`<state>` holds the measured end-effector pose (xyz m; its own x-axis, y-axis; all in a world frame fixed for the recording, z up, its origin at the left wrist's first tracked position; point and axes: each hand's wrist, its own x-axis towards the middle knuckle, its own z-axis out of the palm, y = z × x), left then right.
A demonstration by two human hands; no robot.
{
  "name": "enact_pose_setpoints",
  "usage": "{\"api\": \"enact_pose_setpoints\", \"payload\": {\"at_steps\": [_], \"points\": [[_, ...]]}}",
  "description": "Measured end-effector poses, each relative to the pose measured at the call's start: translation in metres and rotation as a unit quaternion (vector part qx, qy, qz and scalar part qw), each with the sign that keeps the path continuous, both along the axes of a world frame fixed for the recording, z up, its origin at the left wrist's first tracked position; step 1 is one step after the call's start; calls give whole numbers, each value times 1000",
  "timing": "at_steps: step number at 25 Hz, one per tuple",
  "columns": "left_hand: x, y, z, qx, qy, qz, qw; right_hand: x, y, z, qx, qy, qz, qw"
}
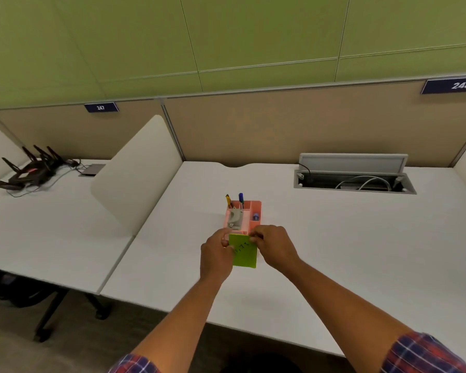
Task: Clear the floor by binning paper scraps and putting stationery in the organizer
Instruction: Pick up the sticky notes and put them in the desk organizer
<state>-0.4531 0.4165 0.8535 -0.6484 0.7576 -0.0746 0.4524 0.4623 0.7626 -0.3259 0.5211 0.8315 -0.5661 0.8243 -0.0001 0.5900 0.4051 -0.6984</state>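
A pink organizer (250, 211) stands on the white desk (334, 238). In its compartments are a yellow-black pen (228, 201), a blue pen (241, 198), a grey stapler-like item (235, 218) and a small blue thing (255, 216). Just in front of it, both hands hold a green sticky-note pad (244, 251) with dark writing on it. My left hand (217, 254) grips the pad's left edge. My right hand (273, 244) pinches its top right corner.
An open cable tray (353, 181) with wires sits at the desk's back right. A white divider (137, 173) separates the neighbouring desk, which carries a black router (30, 170) with antennas. Beige partitions rise behind. A chair base (54, 308) stands on the floor at left.
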Motion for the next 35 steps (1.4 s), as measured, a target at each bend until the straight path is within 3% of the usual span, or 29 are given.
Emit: {"api": "enact_pose_setpoints", "payload": {"at_steps": [8, 19, 25, 30, 35], "points": [[-97, 71, -9, -1, 119, -111, 987, -76, 46, -5, 24, -41, -32, 998], [-146, 91, -90, -111, 69, -202, 971, -117, 49, -63, -31, -210, -36, 977], [-147, 94, -114, -151, 65, -196, 967, -119, 42, -80, -56, -225, -90, 969], [-146, 97, -120, -145, 77, -202, 966, -118, 38, -84, -17, -234, -102, 967], [-137, 90, -120, -135, 96, -200, 966, -92, 32, -85, 6, -189, -120, 975]]}}
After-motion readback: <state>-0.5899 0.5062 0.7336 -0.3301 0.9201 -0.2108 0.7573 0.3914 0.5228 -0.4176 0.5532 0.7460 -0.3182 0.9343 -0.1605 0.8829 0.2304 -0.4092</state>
